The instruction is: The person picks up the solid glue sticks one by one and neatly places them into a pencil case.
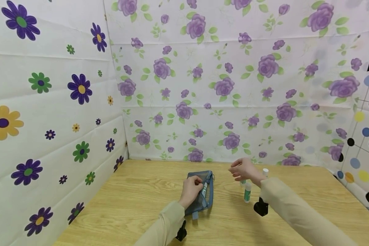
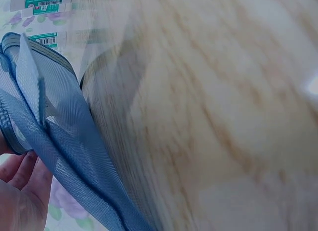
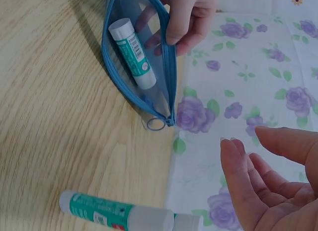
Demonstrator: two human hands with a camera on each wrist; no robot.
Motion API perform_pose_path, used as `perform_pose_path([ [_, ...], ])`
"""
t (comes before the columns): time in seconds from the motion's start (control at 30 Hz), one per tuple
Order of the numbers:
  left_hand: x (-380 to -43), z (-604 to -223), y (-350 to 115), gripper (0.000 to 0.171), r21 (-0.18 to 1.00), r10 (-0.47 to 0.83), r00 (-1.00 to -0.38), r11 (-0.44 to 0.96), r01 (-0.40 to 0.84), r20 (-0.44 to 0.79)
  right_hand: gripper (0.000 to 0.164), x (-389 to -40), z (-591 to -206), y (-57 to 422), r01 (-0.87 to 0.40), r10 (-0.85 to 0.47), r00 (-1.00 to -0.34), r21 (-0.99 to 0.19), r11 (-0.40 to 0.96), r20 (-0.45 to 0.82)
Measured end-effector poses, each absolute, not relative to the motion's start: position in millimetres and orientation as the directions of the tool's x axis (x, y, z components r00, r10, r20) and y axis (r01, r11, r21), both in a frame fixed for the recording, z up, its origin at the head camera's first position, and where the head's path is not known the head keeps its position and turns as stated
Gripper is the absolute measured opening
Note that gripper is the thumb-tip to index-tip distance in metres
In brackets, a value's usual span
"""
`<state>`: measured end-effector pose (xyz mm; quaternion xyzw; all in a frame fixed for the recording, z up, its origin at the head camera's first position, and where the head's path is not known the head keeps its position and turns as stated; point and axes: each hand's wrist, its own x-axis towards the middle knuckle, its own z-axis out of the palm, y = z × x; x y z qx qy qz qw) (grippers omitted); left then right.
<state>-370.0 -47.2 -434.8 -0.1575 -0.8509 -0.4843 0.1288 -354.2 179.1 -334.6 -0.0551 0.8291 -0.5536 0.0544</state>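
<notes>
A blue mesh zip pouch (image 1: 211,193) lies on the table, its zipped mouth spread apart. My left hand (image 1: 190,191) holds the pouch by one side of its mouth, thumb and fingers on either side of the edge, clearest in the right wrist view. Inside rests a white glue stick (image 3: 132,52) with a green label. My right hand (image 1: 246,169) is raised to the right of the pouch, fingers loosely bent and nothing between thumb and fingertips (image 3: 232,151). Close below and beside it stand a glue stick (image 1: 247,193), a second glue stick (image 1: 243,182) and a third (image 1: 265,172).
The wood-grain table (image 1: 135,191) runs back to a wall cloth (image 1: 203,102) with purple roses. A flower-print cloth (image 1: 55,112) hangs on the left, a dotted one (image 1: 367,136) on the right. A ring pull (image 3: 155,124) hangs at the pouch's zip end.
</notes>
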Motion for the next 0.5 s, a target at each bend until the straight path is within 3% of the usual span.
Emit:
perform_pose_path([
  [0.5, -370.5, -434.7, -47.3, 0.008, 0.785, 0.143, -0.918, 0.48, 0.391, 0.369, 0.03, -355.0, -337.8, 219.4, -0.123, -0.24, -0.97, -0.927, 0.354, 0.037],
])
